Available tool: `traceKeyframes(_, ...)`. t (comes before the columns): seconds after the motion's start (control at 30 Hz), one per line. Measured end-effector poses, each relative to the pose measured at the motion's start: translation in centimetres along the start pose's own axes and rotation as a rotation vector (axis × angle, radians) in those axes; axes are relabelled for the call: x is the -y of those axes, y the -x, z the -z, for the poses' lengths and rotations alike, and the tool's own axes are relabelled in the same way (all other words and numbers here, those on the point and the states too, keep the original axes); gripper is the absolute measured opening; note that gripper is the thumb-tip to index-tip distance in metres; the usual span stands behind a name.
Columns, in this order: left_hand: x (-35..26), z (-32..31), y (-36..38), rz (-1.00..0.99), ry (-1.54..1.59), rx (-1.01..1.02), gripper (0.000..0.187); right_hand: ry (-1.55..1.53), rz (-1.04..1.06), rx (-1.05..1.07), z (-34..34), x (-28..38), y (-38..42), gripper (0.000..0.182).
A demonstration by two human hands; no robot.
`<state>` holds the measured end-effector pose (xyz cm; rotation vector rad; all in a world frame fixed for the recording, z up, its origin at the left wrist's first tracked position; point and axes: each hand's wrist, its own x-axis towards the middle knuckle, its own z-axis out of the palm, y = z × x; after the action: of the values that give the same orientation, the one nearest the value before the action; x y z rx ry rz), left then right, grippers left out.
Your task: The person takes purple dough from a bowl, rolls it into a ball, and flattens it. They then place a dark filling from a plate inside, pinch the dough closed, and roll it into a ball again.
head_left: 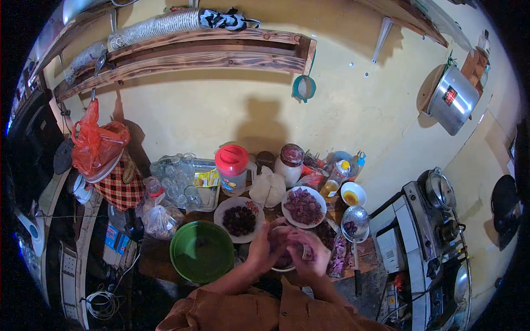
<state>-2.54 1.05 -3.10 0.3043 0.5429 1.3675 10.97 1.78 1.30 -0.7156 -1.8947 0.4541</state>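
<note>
The left hand [264,246] and right hand [311,255] curve above a bowl [284,270], purple pieces [283,260] beneath the fingers. Whether they grasp anything, I cannot tell.

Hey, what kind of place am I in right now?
It looks like a small home kitchen: a stove stands at the right, a metal pot hangs on the wall, and plates of chopped food share the worktop with a red-lidded jug.
</note>
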Motion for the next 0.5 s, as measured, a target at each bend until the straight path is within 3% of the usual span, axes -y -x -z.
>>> traceKeyframes(0.07, 0.7, 1.9, -0.9, 0.019, -0.063, -0.115, 0.064, -0.092, -0.088, -0.046, 0.1, -0.4, 0.7, 0.028)
traceKeyframes(0.13, 2.1, 5.4, -3.1, -0.007, 0.612, 0.633, 0.064, -0.182, -0.175, -0.096, 0.1, -0.6, 1.0, 0.025)
traceKeyframes(0.17, 2.3, 5.4, -3.0, -0.004, 0.613, 0.633, 0.064, -0.173, -0.205, -0.076, 0.1, -0.7, 1.0, 0.025)
traceKeyframes(0.23, -0.2, 0.7, -0.9, -0.032, 0.256, 0.046, 0.064, -0.166, -0.232, -0.056, 0.1, -0.7, 0.8, 0.026)
traceKeyframes(0.3, 0.0, 0.9, -0.9, -0.036, 0.276, 0.112, 0.065, 0.123, -0.074, 0.106, 0.0, -0.5, 0.2, 0.029)
traceKeyframes(0.4, 0.0, 0.1, -0.5, -0.044, 0.225, 0.149, 0.069, 0.292, -0.035, 0.158, -1.5, -0.5, 1.0, 0.029)
traceKeyframes(0.5, 0.5, 0.1, -0.8, -0.076, 0.107, 0.122, 0.072, 0.165, -0.002, 0.086, -2.2, -0.3, 1.5, 0.028)
